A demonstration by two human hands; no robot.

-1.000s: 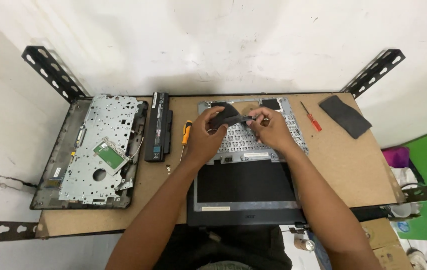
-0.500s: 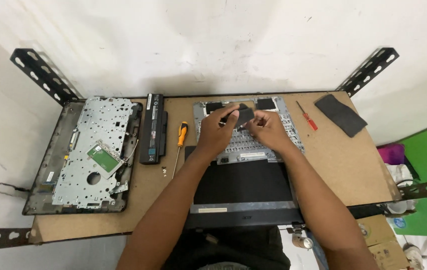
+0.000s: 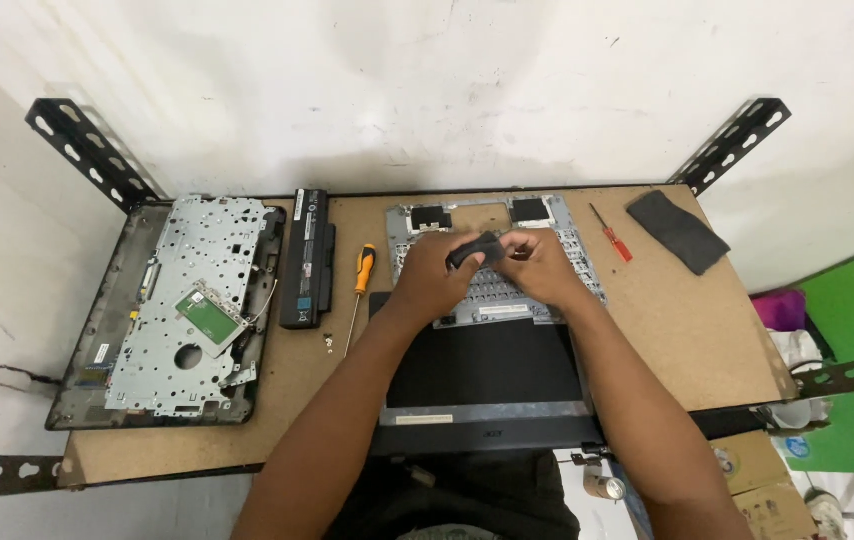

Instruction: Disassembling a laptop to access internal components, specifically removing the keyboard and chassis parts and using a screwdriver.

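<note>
Far left: we see a laptop base shell [image 3: 182,310], its metal frame up, on the desk [image 3: 707,320].
Next: black battery [image 3: 307,258], then orange-handled screwdriver [image 3: 362,280].
Middle: our left hand [image 3: 427,280] and right hand [image 3: 537,265], fingers clamped on a small black part [image 3: 472,250] above the upturned keyboard [image 3: 577,255].
Right: red screwdriver [image 3: 611,233], dark cloth [image 3: 678,231].

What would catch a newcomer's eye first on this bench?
Both hands, left and right, meet at mid-table over a silver keyboard, pinching a small black part between them. At far left lies a stripped metal laptop chassis, with a black battery beside it.
</note>
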